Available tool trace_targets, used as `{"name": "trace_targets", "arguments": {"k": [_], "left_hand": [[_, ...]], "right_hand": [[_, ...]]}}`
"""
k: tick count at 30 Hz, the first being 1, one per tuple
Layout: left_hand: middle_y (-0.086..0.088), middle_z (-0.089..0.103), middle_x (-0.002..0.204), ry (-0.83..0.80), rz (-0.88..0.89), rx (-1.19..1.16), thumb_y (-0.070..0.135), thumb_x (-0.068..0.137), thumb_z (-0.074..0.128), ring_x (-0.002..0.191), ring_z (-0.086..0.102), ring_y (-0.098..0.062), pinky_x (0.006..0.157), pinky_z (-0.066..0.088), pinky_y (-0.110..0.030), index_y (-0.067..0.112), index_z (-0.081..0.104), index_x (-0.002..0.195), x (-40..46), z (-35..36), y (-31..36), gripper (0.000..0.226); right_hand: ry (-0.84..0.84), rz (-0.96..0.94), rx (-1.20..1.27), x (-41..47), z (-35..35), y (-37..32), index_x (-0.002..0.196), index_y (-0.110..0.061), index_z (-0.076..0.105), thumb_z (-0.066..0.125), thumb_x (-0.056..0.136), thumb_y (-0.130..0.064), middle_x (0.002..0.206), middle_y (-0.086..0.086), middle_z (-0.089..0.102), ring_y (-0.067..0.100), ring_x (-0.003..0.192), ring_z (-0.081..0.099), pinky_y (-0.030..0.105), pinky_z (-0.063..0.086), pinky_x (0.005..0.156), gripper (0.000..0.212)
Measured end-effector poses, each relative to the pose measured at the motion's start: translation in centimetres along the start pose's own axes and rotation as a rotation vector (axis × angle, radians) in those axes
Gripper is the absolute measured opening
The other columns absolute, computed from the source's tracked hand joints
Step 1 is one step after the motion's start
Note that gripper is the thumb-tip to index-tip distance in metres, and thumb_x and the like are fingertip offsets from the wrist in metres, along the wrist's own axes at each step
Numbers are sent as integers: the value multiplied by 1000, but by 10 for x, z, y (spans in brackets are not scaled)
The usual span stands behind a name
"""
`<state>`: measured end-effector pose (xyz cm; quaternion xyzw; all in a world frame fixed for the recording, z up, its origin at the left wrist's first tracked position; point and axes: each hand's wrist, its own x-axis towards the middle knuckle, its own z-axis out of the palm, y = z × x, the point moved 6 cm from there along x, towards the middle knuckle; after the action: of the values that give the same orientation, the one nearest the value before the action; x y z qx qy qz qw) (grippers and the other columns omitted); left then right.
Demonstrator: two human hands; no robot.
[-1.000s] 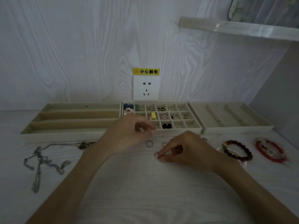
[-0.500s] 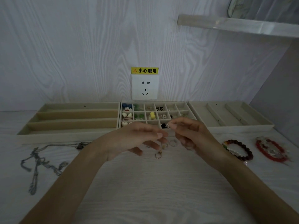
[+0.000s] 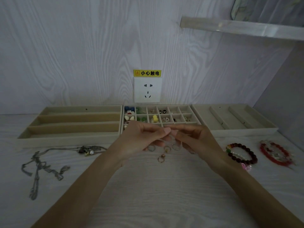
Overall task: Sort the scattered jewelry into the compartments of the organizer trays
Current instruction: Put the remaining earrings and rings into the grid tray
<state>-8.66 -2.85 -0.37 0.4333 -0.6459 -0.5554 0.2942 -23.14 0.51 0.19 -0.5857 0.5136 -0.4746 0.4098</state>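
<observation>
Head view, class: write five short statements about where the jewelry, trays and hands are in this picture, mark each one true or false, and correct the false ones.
1. The middle tray is a grid of small compartments holding small pieces. True.
2. The long-slotted left tray holds the necklaces. False: the necklaces lie on the table.
3. Two bead bracelets lie right of the hands. True.
4. The left hand and right hand are far apart. False: their fingertips meet.
5. Loose rings lie below the hands. True.

My left hand [image 3: 141,139] and right hand [image 3: 195,139] meet fingertip to fingertip above loose rings [image 3: 175,146], before the gridded middle tray [image 3: 195,120].
</observation>
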Motion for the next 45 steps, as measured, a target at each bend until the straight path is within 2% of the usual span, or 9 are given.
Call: {"name": "trace_targets", "arguments": {"k": [4, 8, 15, 18, 21, 29, 32, 37, 45], "left_hand": [[6, 74, 78, 97, 109, -64, 22, 79, 70, 66, 69, -3, 48, 42, -7, 20, 74, 86, 1, 3, 2, 8], [6, 74, 81, 171, 227, -67, 18, 82, 68, 68, 70, -4, 49, 47, -11, 13, 73, 94, 2, 12, 6, 14], [11, 71, 82, 193, 299, 0, 17, 90, 60, 72, 68, 2, 47, 43, -8, 15, 71, 102, 30, 22, 29, 16], [8, 71, 86, 169, 372, 162, 17, 93, 56, 73, 68, -2, 60, 48, -10, 16, 70, 100, 53, 22, 47, 16], [11, 70, 92, 134, 381, 292, 19, 94, 54, 80, 67, -4, 67, 50, -14, 22, 69, 100, 81, 25, 57, 16], [9, 60, 125, -94, 283, 504, 21, 95, 51, 85, 56, 1, 72, 41, -6, 29, 61, 124, 129, 28, 64, 31], [5, 59, 128, -135, 239, 731, 26, 95, 51, 93, 53, 0, 88, 41, -16, 27, 58, 127, 136, 18, 55, 33], [10, 66, 99, -99, 215, 790, 21, 92, 54, 86, 62, -3, 89, 52, -34, 36, 67, 108, 136, 1, 46, 26], [7, 68, 96, -85, 223, 747, 22, 90, 58, 68, 56, 6, 86, 52, -30, 36, 70, 99, 140, -2, 36, 21]], "right_hand": [[87, 28, 31, 1, -5, 3, 91, -12, 72, 65, 83, -15, 71, 2, 65, 4, 43, 48, 12, 36, 41, 11], [144, 128, 111, 2, -9, 11, 90, -16, 75, 69, 75, -32, 83, 3, 72, 9, 50, 50, 20, 35, 46, 23], [187, 134, 147, 21, -36, 5, 95, -19, 75, 70, 80, -24, 84, -1, 73, 8, 62, 55, 18, 44, 54, 16], [219, 120, 45, 38, -55, -4, 95, -20, 75, 70, 80, -26, 85, -5, 74, 8, 66, 59, 18, 48, 59, 16], [296, 20, -95, 57, -76, -14, 89, -18, 75, 71, 81, -22, 75, -8, 72, 1, 52, 57, 10, 43, 50, 10], [469, -230, -488, 96, -104, -3, 80, -31, 70, 71, 81, -26, 65, -15, 61, -5, 55, 54, 8, 43, 56, 5], [343, -139, -674, 107, -109, 15, 77, -34, 72, 72, 80, -29, 64, -12, 62, -3, 56, 53, 11, 40, 55, 6], [133, -2, -894, 125, -99, 36, 92, -23, 75, 72, 80, -29, 73, -15, 59, 2, 70, 55, 20, 39, 65, 13], [53, 64, -1040, 142, -87, 39, 87, -24, 76, 69, 78, -25, 76, -11, 62, 10, 81, 60, 23, 40, 66, 11]]}}
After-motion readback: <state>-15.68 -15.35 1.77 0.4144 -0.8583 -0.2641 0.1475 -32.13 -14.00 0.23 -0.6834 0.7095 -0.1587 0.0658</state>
